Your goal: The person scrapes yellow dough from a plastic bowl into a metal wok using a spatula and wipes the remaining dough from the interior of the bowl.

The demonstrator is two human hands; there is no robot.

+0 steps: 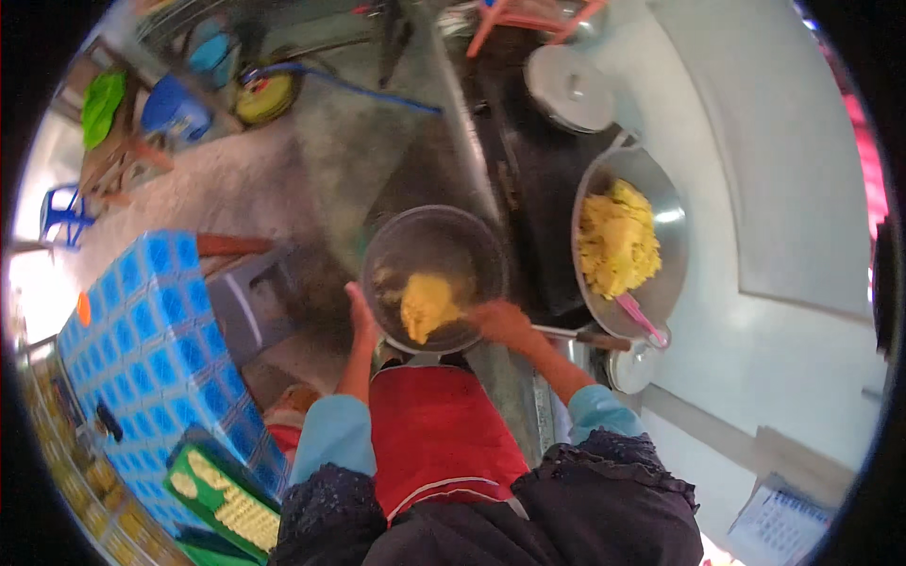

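A round dark grey basin (pixel 380 247) is in front of my red apron (pixel 448 424). In its bottom lies a yellow mound of food (pixel 427 307), softly blurred. My left hand (pixel 364 319) grips the basin's left side, its fingers partly hidden by the wall. Over the near right rim, my right hand (pixel 502 324) reaches in beside the yellow food; motion smears its fingers, and what they hold, if anything, does not show. To the right, a big metal wok (pixel 672 241) holds a heap of yellow food (pixel 618 241) with a pink-handled utensil (pixel 644 319) leaning on its near rim.
A wooden-handled tool (pixel 604 341) lies just right of my right hand. Behind the wok sit a lidded pot (pixel 570 90) and a dark stovetop (pixel 528 170). At left stand a table with blue checked cloth (pixel 156 321), a green tray (pixel 222 495) and a blue bucket (pixel 176 108).
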